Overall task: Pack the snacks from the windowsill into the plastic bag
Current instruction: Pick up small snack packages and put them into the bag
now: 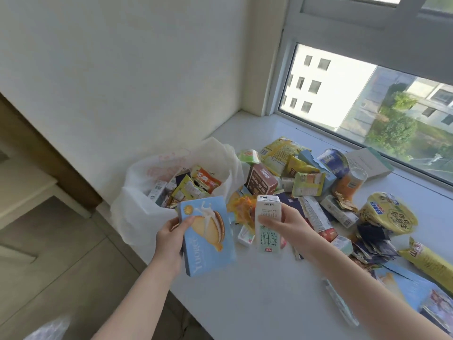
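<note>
Head view, left hand [169,238]: fingers curled round pale-blue box [210,244].
Right hand [291,224]: clasps white-green carton [267,238].
Bag [132,209]: white, open, part-filled, just beyond left hand.

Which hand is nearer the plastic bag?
Left. The left hand, holding the blue box, is right beside the bag; the right hand, holding the milk carton, is farther right.

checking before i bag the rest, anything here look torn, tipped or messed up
Yes. The noodle bowl lies tipped on its side on the windowsill, a blue box at the back has a torn edge, and dark wrappers lie crumpled beside the bowl.
</note>
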